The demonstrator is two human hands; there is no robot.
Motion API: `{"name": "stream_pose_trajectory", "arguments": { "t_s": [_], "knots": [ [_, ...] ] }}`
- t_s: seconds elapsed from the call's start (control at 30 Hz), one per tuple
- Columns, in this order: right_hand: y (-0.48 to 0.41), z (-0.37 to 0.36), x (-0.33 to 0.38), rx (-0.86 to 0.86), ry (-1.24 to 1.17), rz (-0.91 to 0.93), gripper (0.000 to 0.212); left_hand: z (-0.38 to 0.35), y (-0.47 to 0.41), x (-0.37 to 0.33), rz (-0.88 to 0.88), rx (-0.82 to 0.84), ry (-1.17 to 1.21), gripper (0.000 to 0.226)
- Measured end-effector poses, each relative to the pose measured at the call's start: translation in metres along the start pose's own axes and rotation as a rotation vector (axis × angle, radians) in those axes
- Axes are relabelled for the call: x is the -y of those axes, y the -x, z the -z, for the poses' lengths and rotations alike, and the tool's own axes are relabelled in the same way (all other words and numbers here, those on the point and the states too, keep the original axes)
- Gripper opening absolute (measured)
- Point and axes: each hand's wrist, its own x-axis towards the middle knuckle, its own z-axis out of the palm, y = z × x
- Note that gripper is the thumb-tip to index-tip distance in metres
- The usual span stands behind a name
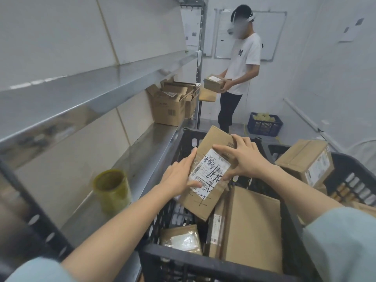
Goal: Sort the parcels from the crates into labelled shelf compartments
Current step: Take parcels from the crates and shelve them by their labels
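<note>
While the parcel (203,202) sits tilted above the crate (203,259), over the boxes (252,226) inside the crate, the left hand (179,177) presses straight fingers against one parcel edge and the right hand (247,159) grips the opposite edge, fingers spread and curled, thumb on the label (209,171).

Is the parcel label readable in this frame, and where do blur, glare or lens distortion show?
Head view: the label on the parcel is reasonably sharp, barcodes and marker strokes distinct; the yellow jar and near crate rim are soft; the steel shelf shows streaky reflections, and its edges bow from wide-angle distortion; lighting is flat, shadows weak.
</note>
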Motion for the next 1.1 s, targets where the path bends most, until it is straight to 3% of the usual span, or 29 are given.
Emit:
{"name": "stream_pose_trajectory", "arguments": {
  "t_s": [0.33,0.67,0.83,1.0,1.1],
  "knots": [
    [0.002,0.003,-0.008,-0.055,-0.204,0.031,0.101,-0.009,0.010,-0.003,-0.085,-0.026,0.129,0.109],
    [0.004,0.013,-0.015,-0.090,-0.012,0.139,0.104,-0.001,0.008,-0.003,-0.051,-0.113,0.194,0.117],
    [0.014,0.030,-0.028,-0.166,-0.097,0.052,0.105,0.011,-0.004,-0.013,-0.067,-0.236,0.338,0.084],
    [0.031,0.029,-0.033,-0.181,-0.152,-0.085,0.121,0.021,-0.027,-0.022,-0.140,-0.173,0.299,0.084],
    [0.034,0.010,-0.036,-0.174,-0.218,-0.138,0.117,0.029,-0.038,-0.018,-0.189,-0.094,0.222,0.084]
  ]
}}
